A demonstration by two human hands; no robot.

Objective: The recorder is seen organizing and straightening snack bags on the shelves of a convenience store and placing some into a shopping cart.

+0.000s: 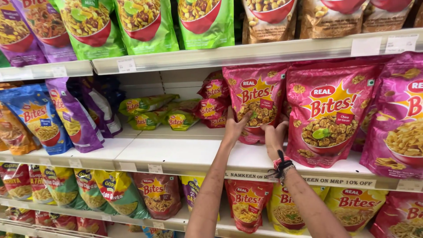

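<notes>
1. Head view, the hands: the left hand point(235, 128) is pressing flat, fingers spread, against the lower left face of an upright pink snack pouch point(257, 99), and the right hand point(274, 139) is cupping the same pouch at its lower right corner. The two hands are sitting close together but not touching, both bearing on the pouch from the front rather than clenched around it; whether any fingers are curling behind it cannot be told.
2. Head view, the key relation: the pouch is standing directly ahead of and just above both hands, on the white middle shelf point(176, 154), its long axis running vertically. The left hand is lying higher on it, the right hand lower, near the base. A dark thread band point(282, 165) is hanging at the right wrist.
3. Head view, neighbours: a larger pink pouch point(328, 114) is standing just beside it on the right, touching or nearly so. Smaller pink packets point(214, 99) are stacking up behind on the left, and flat yellow-green packets point(152, 112) are lying further left.
4. Head view, other shelves: green pouches point(145, 24) are leaning on the top shelf, blue and purple pouches point(57, 117) are standing far left, and a white strip sign with dark lettering point(308, 180) is running along the shelf edge below the wrists.
</notes>
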